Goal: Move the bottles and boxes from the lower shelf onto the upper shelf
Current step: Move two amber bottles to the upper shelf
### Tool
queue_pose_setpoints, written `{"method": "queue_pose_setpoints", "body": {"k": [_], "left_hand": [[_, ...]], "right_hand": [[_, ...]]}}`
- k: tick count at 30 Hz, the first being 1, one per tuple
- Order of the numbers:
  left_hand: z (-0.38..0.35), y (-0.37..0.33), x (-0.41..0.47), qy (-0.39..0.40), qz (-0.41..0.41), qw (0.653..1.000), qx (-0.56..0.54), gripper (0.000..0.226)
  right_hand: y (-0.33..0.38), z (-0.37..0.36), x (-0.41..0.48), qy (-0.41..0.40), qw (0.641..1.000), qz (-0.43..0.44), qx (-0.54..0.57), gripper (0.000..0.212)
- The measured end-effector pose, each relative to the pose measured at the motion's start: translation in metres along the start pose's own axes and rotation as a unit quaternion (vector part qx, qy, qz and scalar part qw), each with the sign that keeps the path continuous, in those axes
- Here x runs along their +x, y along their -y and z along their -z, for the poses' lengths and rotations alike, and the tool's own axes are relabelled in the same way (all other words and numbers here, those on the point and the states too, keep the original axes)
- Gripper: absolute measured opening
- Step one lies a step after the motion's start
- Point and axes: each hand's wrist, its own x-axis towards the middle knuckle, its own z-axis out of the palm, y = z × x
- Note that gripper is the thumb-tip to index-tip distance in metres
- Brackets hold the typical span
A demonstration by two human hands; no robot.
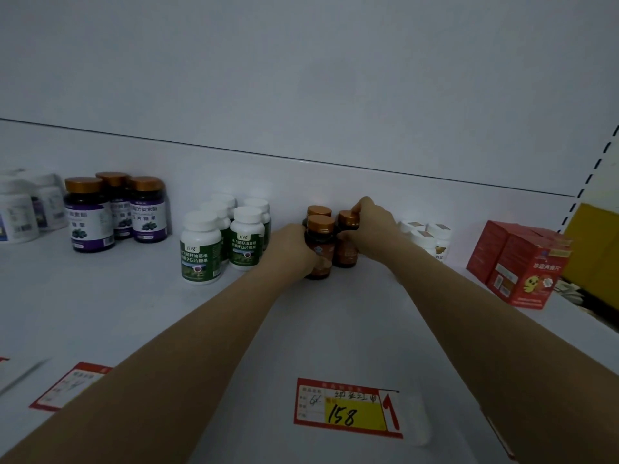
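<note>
I recorded 3 amber bottles point(321, 226) standing together at the back of the shelf point(335, 329). The left hand point(291, 251) wrapped its fingers round the front bottle; the right hand point(373, 229) curled its fingers over another's cap. I judged it best to grip bodies, not caps, and lift straight.

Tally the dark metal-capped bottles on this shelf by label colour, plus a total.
Purple-label bottles, gold caps: 3
Brown bottles, copper caps: 3
Total: 6
The left hand grips the front brown one. The right hand holds another at its cap.
</note>
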Motion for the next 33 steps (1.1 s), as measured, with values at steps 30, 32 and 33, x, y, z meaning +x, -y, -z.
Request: {"method": "queue_pose_setpoints", "body": {"k": [30,32,33], "left_hand": [[0.028,-0.016,-0.056,0.054,0.000,0.982,0.179,0.050],[0.032,-0.017,-0.065,0.059,-0.005,0.979,0.194,0.056],[0.033,-0.018,-0.070,0.058,-0.010,0.978,0.198,0.058]], "right_hand": [[0.012,0.036,-0.074,0.053,0.985,-0.023,-0.165,0.044],[0.015,0.043,-0.090,0.071,0.980,-0.017,-0.183,0.046],[0.015,0.046,-0.098,0.080,0.979,-0.017,-0.189,0.046]]}}
